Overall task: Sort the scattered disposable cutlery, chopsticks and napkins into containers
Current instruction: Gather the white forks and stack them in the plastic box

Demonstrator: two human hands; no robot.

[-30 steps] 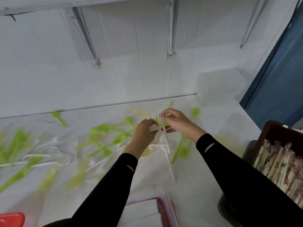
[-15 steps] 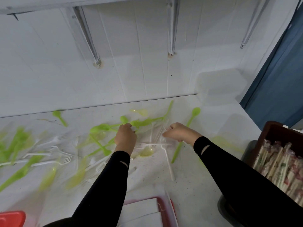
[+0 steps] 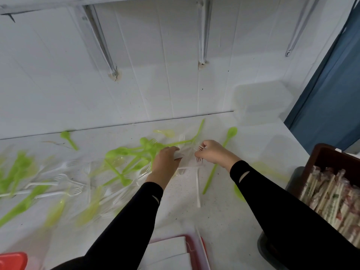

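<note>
Across the top of the view, from 9 to 2 o'clock, stood a white panelled wall (image 3: 136, 75), and below it lay the white counter (image 3: 224, 221). A blue panel (image 3: 331, 94) filled the 2 o'clock edge; whether it was a door or a curtain could not be told.

At 4 o'clock a brown crate (image 3: 331, 154), cut off by the frame, held wrapped chopsticks (image 3: 327, 195), their print too blurred to read. A clear tub (image 3: 261, 102) at 1 o'clock against the wall was so pale that its contents could not be made out. At 6 o'clock a red tray (image 3: 203, 244) held white napkins (image 3: 167, 250), partly hidden by the left sleeve and cropped by the bottom edge. Only a corner of a red container (image 3: 11, 260) showed at 7 o'clock.

Green spoons (image 3: 124, 152) and white forks (image 3: 64, 180) lay scattered from 9 o'clock to the centre, smeared by blur toward the left edge so that no count was possible.

Just above centre, the left hand (image 3: 166, 160) had its fingers curled down over a bunch of forks (image 3: 191, 163) on the counter. The right hand (image 3: 212, 152), close beside it at 1 o'clock, pinched fork heads, with tines poking out between its fingers. How many forks each hand held was hidden.
</note>
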